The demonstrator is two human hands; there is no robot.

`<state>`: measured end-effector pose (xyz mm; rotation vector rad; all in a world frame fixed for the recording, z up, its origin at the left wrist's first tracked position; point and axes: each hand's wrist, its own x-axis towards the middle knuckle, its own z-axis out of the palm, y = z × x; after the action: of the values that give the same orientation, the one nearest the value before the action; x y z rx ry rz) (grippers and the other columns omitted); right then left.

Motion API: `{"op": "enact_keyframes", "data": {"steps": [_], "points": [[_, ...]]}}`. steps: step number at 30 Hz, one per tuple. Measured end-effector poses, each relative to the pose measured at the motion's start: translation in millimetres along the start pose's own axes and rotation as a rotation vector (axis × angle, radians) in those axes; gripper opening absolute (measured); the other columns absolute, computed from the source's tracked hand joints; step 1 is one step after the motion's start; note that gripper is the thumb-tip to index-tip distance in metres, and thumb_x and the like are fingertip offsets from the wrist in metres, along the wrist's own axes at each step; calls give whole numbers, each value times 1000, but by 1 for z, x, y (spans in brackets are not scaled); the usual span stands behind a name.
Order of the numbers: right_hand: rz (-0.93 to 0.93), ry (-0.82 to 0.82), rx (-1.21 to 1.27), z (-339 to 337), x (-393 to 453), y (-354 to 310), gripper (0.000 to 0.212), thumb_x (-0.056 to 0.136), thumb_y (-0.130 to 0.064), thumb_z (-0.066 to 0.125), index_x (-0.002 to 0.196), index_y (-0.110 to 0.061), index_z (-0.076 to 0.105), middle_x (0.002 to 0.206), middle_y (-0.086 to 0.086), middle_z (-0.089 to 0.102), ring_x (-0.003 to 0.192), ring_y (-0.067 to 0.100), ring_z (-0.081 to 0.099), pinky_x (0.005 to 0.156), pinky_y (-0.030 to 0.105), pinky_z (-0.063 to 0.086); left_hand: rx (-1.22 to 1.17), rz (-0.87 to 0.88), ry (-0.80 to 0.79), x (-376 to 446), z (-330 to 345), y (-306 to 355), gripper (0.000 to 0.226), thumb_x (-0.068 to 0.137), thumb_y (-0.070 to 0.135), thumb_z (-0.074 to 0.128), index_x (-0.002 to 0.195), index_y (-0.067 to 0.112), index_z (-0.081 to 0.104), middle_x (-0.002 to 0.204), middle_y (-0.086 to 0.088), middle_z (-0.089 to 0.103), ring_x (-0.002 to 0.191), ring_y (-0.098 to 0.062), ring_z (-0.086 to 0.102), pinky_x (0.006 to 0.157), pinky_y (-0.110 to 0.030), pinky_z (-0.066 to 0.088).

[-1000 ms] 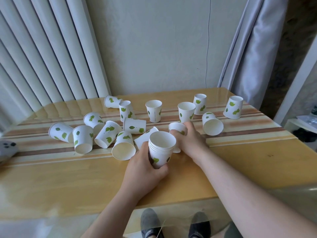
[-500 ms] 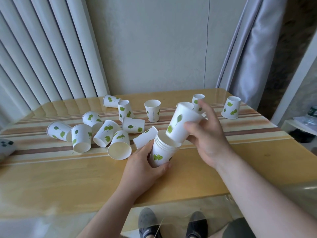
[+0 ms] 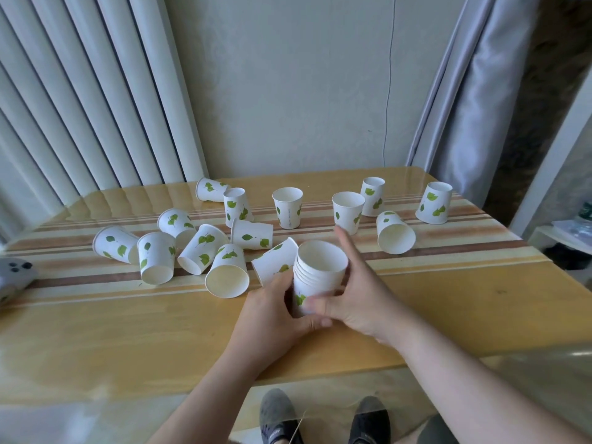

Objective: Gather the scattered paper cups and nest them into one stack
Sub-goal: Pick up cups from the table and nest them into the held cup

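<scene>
Where the table [image 3: 128,331] meets its left edge, one grey game controller [image 3: 12,277] lies partly out of view. Fourteen loose paper cups are spread across the table's far half: nine on their sides, from the leftmost cup [image 3: 113,243] to a tipped cup [image 3: 395,232] right of centre, and five standing, the last one [image 3: 434,203] near the far right corner. One stack [image 3: 320,270] of several nested cups stands upright, mouth up, midway along the table toward its near edge, just beside a fallen cup [image 3: 275,264]. The left hand [image 3: 275,312] curls around the stack's lower left wall, its fingers pressed together. The right hand [image 3: 355,296] lays its thumb across the near wall, with its fingers extended along the right side up to the rim. Two dark shoes [image 3: 277,418] show below the near edge.
</scene>
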<state>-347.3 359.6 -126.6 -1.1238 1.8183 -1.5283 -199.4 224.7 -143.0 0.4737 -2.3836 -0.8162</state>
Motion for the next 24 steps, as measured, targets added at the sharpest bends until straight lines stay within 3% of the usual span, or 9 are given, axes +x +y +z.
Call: {"op": "enact_keyframes", "data": {"steps": [4, 6, 9, 11, 14, 17, 19, 22, 24], "points": [[-60, 133, -114, -3, 4, 10, 91, 61, -34, 97, 139, -57, 55, 127, -20, 76, 120, 5, 71, 105, 46, 60, -6, 66, -54, -3, 0, 1, 76, 65, 80, 85, 126, 38, 67, 100, 25, 67, 97, 3, 64, 80, -11, 48], [-54, 247, -135, -17, 13, 10, 72, 59, -44, 93, 122, -59, 59, 120, -27, 76, 112, 0, 73, 99, 41, 62, -17, 51, -23, -6, 0, 3, 78, 74, 77, 80, 137, 33, 67, 112, 21, 63, 101, -1, 64, 87, -13, 51], [-12, 286, -260, -33, 24, 19, 70, 59, -55, 89, 121, -52, 56, 111, -23, 75, 103, 0, 71, 88, 33, 60, 46, 81, 201, -8, 3, 8, 31, 86, 45, 76, 113, 29, 74, 104, 14, 60, 91, -3, 60, 80, -16, 48], [30, 271, -327, -34, 28, 27, 66, 64, -53, 90, 120, -43, 57, 106, -16, 74, 99, 6, 70, 82, 35, 61, 146, 107, 267, -3, -2, 9, 27, 86, 31, 72, 113, 27, 73, 106, 9, 57, 97, -9, 56, 86, -24, 45], [28, 253, -381, -32, 30, 37, 61, 70, -51, 91, 117, -44, 55, 102, -24, 72, 97, -10, 65, 73, 24, 53, 405, 135, 221, 20, -16, 10, 55, 85, 39, 69, 138, 27, 63, 120, 0, 59, 114, -29, 52, 99, -40, 44], [22, 256, -367, -33, 29, 37, 65, 70, -51, 92, 118, -53, 48, 103, -31, 71, 99, -18, 61, 72, 20, 51, 668, -60, -97, 50, -27, 14, 98, 86, 58, 68, 168, 35, 21, 141, -1, 59, 133, -37, 45, 108, -52, 40], [13, 254, -365, -33, 26, 34, 67, 69, -53, 90, 116, -59, 43, 112, -46, 62, 100, -18, 60, 71, 19, 50, 772, -107, -275, 65, -29, 13, 104, 88, 65, 64, 169, 38, 4, 145, 1, 58, 138, -36, 43, 110, -53, 37], [-3, 250, -361, -31, 24, 31, 66, 68, -56, 87, 112, -65, 38, 113, -55, 55, 100, -21, 58, 70, 19, 49, 771, -65, -244, 82, -32, 11, 89, 87, 55, 70, 162, 41, 25, 130, 1, 71, 126, -33, 57, 105, -49, 43], [-6, 251, -349, -31, 24, 30, 66, 68, -58, 85, 115, -63, 40, 113, -55, 56, 100, -21, 58, 72, 20, 49, 568, -75, -62, 88, -36, 13, 76, 81, 46, 77, 146, 39, 40, 108, 1, 73, 103, -32, 66, 85, -43, 53]]}}
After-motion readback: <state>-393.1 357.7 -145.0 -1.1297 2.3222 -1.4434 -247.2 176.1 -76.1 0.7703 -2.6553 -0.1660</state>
